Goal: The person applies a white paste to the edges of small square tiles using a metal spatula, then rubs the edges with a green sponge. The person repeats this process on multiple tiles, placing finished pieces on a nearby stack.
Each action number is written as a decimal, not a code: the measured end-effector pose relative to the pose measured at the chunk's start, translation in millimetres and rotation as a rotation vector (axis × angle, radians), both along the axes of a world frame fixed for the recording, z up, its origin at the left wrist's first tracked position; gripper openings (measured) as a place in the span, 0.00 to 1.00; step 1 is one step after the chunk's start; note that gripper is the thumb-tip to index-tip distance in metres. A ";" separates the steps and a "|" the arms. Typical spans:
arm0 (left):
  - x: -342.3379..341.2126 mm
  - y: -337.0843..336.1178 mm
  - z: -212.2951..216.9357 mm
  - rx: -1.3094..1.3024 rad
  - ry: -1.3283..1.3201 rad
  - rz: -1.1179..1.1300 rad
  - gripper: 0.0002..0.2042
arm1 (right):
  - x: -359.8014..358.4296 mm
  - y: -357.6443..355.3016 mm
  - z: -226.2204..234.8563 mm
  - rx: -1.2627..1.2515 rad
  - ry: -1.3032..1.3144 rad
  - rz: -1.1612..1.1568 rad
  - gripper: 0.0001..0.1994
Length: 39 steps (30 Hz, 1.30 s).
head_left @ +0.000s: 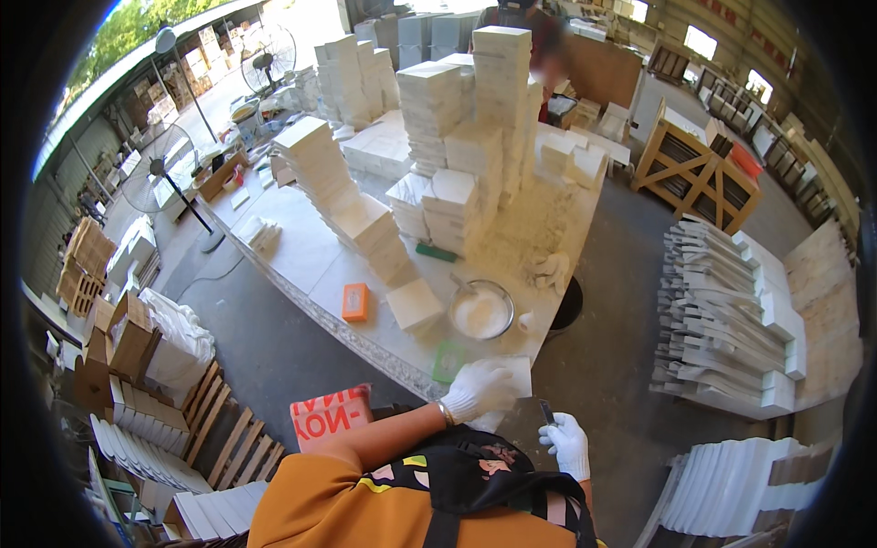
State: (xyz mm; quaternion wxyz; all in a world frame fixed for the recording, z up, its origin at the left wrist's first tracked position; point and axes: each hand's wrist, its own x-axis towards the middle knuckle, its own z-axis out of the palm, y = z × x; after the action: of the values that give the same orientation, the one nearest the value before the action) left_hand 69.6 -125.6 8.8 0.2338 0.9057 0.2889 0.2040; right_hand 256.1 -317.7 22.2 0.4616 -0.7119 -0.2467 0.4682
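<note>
My left hand (477,388), in a white knitted glove, lies over a white tile (520,374) at the near edge of the work table. Motion smears its fingers, so I cannot tell how they are set. My right hand (568,444), also gloved, is closed around a small dark flat-bladed tool (546,413), held up to the right of the tile. Just beyond the left hand is a green pad (448,362). Farther on stands a metal bowl (457,321) with whitish material in it and a handle leaning on its rim. One loose white block (414,304) sits left of the bowl.
Tall stacks of white tiles (429,105) crowd the table (301,247). An orange box (355,301) and a green block (437,252) lie among them. A dark bucket (568,306) stands beside the table. White slabs (713,320) are stacked at right; a person (548,46) is beyond the stacks.
</note>
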 end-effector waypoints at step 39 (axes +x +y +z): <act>7.8 14.4 -37.7 0.009 -0.052 -0.158 0.32 | 14.6 61.7 -29.2 -0.060 -0.225 0.149 0.16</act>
State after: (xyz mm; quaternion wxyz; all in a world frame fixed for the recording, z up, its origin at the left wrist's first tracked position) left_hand 77.4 -111.2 -29.0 0.2527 0.9211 0.2093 0.2097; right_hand 270.7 -256.0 -7.1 0.3736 -0.7530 -0.3349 0.4258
